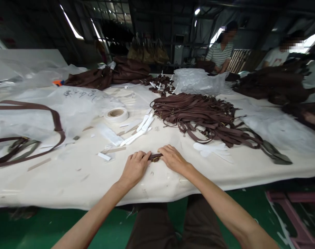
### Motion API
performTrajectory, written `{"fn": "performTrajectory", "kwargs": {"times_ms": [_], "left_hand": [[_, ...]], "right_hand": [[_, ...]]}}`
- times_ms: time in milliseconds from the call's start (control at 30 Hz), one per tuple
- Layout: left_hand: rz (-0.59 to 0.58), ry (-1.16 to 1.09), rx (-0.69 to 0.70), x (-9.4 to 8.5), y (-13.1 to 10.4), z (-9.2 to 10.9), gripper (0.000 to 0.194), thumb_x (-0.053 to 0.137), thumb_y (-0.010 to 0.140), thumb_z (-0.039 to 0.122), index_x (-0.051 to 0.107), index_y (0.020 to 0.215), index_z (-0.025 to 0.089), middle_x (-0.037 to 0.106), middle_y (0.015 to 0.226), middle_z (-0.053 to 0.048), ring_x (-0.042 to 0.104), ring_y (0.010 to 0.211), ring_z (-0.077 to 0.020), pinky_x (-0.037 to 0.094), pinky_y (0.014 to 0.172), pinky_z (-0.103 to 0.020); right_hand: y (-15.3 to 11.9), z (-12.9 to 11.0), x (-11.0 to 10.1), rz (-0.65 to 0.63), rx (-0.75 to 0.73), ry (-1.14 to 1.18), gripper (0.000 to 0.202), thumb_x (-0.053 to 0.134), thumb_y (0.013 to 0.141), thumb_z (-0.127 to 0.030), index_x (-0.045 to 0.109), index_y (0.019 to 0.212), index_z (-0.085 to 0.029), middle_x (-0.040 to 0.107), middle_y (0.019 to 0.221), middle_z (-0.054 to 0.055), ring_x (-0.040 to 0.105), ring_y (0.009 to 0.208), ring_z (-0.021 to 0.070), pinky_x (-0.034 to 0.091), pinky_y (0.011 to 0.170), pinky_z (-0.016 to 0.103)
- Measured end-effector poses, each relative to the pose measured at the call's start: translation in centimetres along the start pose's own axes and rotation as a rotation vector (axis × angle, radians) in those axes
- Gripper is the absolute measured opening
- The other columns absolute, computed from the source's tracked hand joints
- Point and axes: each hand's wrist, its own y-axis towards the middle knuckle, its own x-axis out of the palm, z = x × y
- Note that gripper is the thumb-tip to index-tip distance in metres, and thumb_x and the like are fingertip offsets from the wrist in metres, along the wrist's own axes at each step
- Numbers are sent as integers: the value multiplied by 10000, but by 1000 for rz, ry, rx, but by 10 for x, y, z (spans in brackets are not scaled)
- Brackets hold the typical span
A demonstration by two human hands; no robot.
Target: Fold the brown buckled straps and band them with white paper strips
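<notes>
Near the table's front edge, a short dark brown strap with a brass-coloured buckle (pixel 155 158) stretches between my two hands. My left hand (pixel 136 166) is closed on its left end, thumb and fingers pinching it. The other end is gripped by my right hand (pixel 173 158), its fingers bent over the strap. Beyond my hands lies a large heap of brown straps (pixel 191 112) with small metal clips. White gloves (pixel 140 130) lie ahead of my left hand, and another white glove (pixel 211 150) is to the right of my right hand.
A roll of white tape (pixel 116 115) stands on the cream-covered table (pixel 95 186). Loose brown straps (pixel 57 121) curve over plastic sheeting (pixel 76 100) at left. Brown bags (pixel 95 77) and small strap pieces (pixel 162 84) lie farther back. Two people (pixel 221 52) are across the table. A pink stool (pixel 297 214) stands at lower right.
</notes>
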Motion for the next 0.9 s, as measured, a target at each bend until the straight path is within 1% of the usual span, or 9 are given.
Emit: {"fn": "performTrajectory", "kwargs": {"times_ms": [100,167,267,400,500,600,733,833,900], "left_hand": [[28,-50,23,2,1,-1,354,452,980,264,602,1296,208,623,982,-96,579,896,-250,469,762,-363],[43,-64,41,3,-1,1,351,433,979,259,614,1275,204,627,987,-105,575,883,-259,478,756,-375],[78,-88,46,4,-3,3,327,410,978,280,663,1165,187,632,951,-111,580,849,-273,492,742,-394],[128,-130,0,4,-3,2,349,371,987,326,673,1090,184,635,901,-102,599,805,-271,496,708,-390],[116,-129,-9,3,-4,3,387,335,1002,344,660,1123,172,642,911,-100,611,795,-262,497,711,-386],[99,-111,-14,1,-5,5,406,319,1009,351,652,1152,165,647,921,-100,625,812,-265,498,719,-390],[107,-99,-25,-1,-6,8,402,330,1005,347,658,1158,171,654,916,-97,636,808,-266,502,719,-389],[106,-96,-48,-3,-6,9,402,338,1000,352,669,1140,172,658,907,-98,641,804,-266,507,716,-387],[92,-101,-65,-4,-6,10,399,346,993,356,672,1134,175,664,919,-101,643,813,-270,513,721,-391]], "right_hand": [[-7,-2,1,18,36,-15,366,602,956,-367,577,1265,-172,597,1266,98,627,1064,224,550,893,437],[-15,-5,1,32,59,-17,351,596,960,-364,583,1258,-178,596,1272,99,625,1063,220,549,897,434],[-36,-1,-5,72,101,-13,269,548,984,-322,627,1210,-199,625,1227,97,621,1058,206,535,914,400],[-83,30,-25,275,253,39,270,430,1006,-213,696,1051,-201,688,1017,80,629,968,187,514,887,325],[-119,65,-45,386,442,-9,273,422,1005,-223,690,971,-187,686,938,70,627,910,188,506,863,305],[-135,92,-61,320,559,-135,265,426,1004,-230,680,946,-185,675,934,70,611,923,193,484,872,304],[-126,105,-75,131,622,-285,166,508,967,-236,667,967,-188,650,962,76,573,954,210,449,818,312],[-113,108,-84,40,596,-288,89,578,920,-233,642,875,-192,628,917,55,557,887,197,409,720,283],[-107,108,-90,5,555,-259,122,585,905,-222,607,789,-193,611,848,34,548,824,179,379,671,264]]}}
